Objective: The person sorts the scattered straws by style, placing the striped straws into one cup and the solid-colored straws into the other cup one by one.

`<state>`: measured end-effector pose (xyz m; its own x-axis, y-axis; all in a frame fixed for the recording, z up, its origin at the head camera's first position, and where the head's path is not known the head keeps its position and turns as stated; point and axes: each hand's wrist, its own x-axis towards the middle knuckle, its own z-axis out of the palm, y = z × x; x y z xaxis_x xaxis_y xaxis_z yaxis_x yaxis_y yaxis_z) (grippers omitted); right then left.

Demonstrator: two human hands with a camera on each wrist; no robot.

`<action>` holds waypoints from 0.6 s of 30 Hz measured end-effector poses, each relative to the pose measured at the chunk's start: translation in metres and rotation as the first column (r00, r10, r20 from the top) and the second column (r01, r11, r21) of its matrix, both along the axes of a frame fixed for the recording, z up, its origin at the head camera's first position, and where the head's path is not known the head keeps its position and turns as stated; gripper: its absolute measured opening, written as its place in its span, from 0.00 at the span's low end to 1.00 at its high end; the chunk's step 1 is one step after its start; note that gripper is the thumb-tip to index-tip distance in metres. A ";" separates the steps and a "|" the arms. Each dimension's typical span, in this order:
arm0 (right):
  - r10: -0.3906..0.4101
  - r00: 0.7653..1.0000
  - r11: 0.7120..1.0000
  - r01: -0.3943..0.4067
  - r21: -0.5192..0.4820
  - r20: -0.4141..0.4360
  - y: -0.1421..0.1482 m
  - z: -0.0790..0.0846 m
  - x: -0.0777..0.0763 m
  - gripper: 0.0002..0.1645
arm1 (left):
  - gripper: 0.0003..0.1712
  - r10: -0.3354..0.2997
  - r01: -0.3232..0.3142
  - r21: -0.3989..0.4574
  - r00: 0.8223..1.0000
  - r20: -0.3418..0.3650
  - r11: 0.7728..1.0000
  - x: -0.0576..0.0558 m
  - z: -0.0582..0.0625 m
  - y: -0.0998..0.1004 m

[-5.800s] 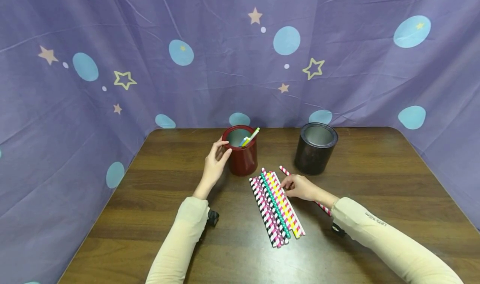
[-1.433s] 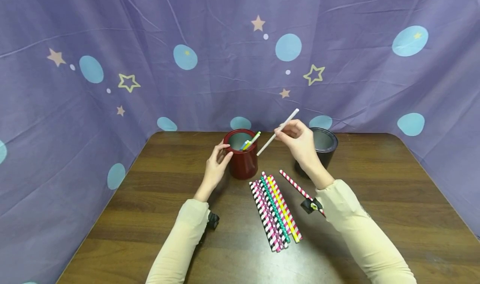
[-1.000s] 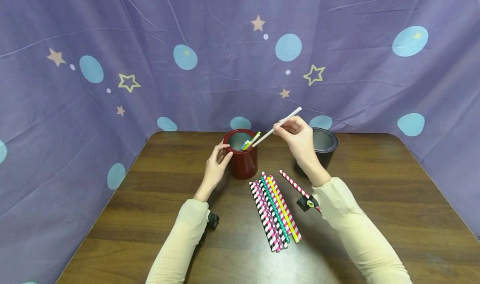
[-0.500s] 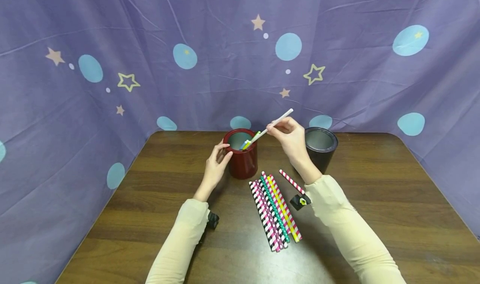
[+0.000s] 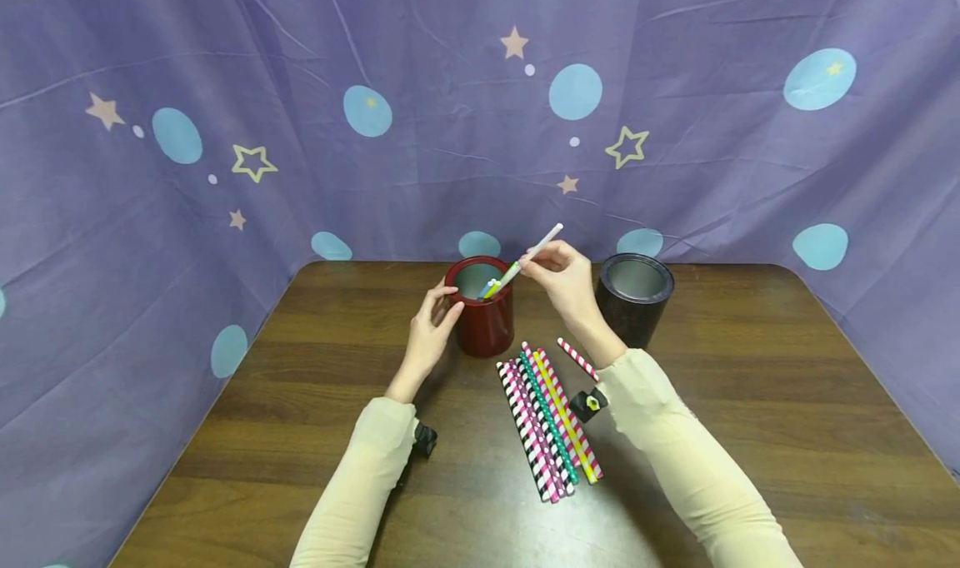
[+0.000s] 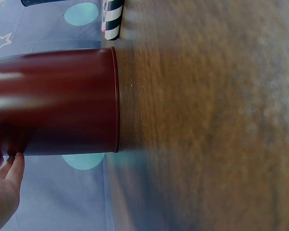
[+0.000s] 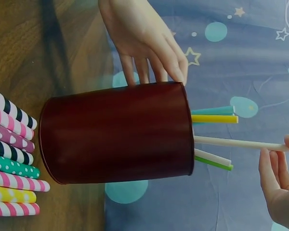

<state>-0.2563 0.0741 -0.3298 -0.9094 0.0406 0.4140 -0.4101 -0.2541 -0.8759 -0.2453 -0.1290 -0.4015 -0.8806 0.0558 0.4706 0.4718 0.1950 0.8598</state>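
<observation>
My left hand point(image 5: 429, 328) rests its fingertips against the left side and rim of a dark red canister point(image 5: 486, 331); in the right wrist view its fingers lie fairly straight along the wall. Between thumb and fingertips, my right hand point(image 5: 566, 285) pinches a white straw point(image 7: 241, 143) near its upper part. The straw slants down to the left, its lower end inside the canister's mouth. Several straws stand in there, among them a yellow straw point(image 7: 216, 118), a blue-green straw point(image 7: 214, 110) and a green straw point(image 7: 214, 162).
A row of patterned paper straws point(image 5: 551, 422) lies on the wooden table point(image 5: 300, 468) before the canister. To their right lies a red-striped straw point(image 5: 577, 358), partly under my right forearm. A black canister point(image 5: 637, 310) stands behind that arm. A purple curtain point(image 5: 450, 176) hangs behind.
My right hand has lifted the white straw from the row, carried it to the red canister and lowered its tip inside, moving left and down. My left hand has stayed at the canister.
</observation>
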 end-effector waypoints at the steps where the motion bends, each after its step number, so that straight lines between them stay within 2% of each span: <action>1: 0.002 1.000 1.000 -0.002 0.013 0.016 -0.001 0.002 0.002 0.07 | 0.18 -0.001 0.001 0.001 1.000 -0.001 1.000 0.000 0.000 0.000; 6: -0.019 1.000 0.996 0.017 0.087 0.020 -0.007 0.002 0.005 0.07 | 0.18 0.000 0.000 0.001 1.000 -0.003 1.000 0.001 0.001 0.001; 9: -0.024 1.000 0.992 0.023 0.125 0.007 -0.007 -0.007 0.000 0.10 | 0.18 0.003 -0.003 -0.002 1.000 0.000 1.000 0.001 0.001 0.001; 18: -0.017 0.999 0.984 0.011 0.180 0.034 0.005 -0.012 0.004 0.16 | 0.18 0.002 -0.002 -0.013 1.000 0.010 1.000 0.000 0.002 0.000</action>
<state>-0.2524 0.0788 -0.3420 -0.9234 -0.0191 0.3833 -0.3804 -0.0853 -0.9209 -0.2455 -0.1289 -0.3996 -0.8854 0.0603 0.4608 0.4627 0.2075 0.8619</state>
